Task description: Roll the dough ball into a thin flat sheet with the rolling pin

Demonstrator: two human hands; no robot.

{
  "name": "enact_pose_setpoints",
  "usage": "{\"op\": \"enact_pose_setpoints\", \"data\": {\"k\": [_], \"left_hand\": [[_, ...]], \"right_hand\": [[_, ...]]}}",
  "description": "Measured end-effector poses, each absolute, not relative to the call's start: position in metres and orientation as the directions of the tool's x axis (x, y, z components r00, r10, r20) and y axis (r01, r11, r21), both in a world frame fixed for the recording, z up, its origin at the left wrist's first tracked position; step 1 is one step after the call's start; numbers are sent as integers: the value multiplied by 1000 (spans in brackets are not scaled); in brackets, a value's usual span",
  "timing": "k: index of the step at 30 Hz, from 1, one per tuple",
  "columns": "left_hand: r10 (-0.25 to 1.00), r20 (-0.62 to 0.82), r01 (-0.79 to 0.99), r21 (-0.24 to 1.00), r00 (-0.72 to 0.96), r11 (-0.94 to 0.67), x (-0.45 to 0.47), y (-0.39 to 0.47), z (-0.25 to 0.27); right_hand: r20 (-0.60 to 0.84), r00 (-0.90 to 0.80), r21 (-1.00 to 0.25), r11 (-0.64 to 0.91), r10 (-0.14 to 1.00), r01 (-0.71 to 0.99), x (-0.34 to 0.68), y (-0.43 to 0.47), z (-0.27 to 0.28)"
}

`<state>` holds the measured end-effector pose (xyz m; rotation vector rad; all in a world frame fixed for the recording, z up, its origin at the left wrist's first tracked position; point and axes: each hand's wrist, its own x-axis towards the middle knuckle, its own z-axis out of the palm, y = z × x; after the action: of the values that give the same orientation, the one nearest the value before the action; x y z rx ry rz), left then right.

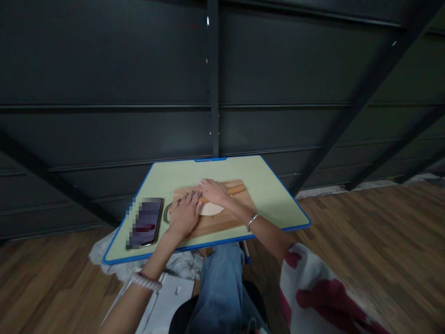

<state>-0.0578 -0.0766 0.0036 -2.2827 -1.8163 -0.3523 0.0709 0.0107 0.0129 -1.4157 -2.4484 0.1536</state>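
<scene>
left hand (187,211): flat, outstretched over rolling pin (237,189) | right hand (212,190): on rolling pin, finger closure cannot be determined | dough sheet (211,209): just right of left hand | cutting board (222,224): beneath both hands | phone (148,222): left of left hand

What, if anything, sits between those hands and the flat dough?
The rolling pin: the left hand and right hand rest on it, and it seems to cross the dough's far edge. Nothing else visible intervenes.
</scene>
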Motion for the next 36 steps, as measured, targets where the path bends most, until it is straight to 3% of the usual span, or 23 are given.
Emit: {"op": "enact_pose_setpoints", "data": {"k": [5, 10, 21, 26, 30, 36], "left_hand": [[905, 342, 964, -10, 254, -267, -62, -92, 0], [882, 382, 960, -51, 274, -276, -58, -112, -10], [977, 109, 983, 10, 181, -184, -51, -28, 10], [978, 14, 975, 78, 209, -210, -54, 24, 10], [964, -9, 962, 62, 266, -265, -55, 57, 11], [950, 57, 952, -1, 307, -307, -55, 58, 8]], "right_hand": [[324, -508, -95, 561, 798, 822, 127, -18, 4], [355, -570, -119, 641, 741, 758, 159, -56, -2], [268, -516, -132, 562, 813, 817, 140, 1, 4], [146, -477, -170, 497, 867, 851, 133, 37, 10], [76, -499, -214, 503, 863, 837, 129, 62, 10], [84, -554, -174, 560, 828, 810, 127, 63, 9]]}}
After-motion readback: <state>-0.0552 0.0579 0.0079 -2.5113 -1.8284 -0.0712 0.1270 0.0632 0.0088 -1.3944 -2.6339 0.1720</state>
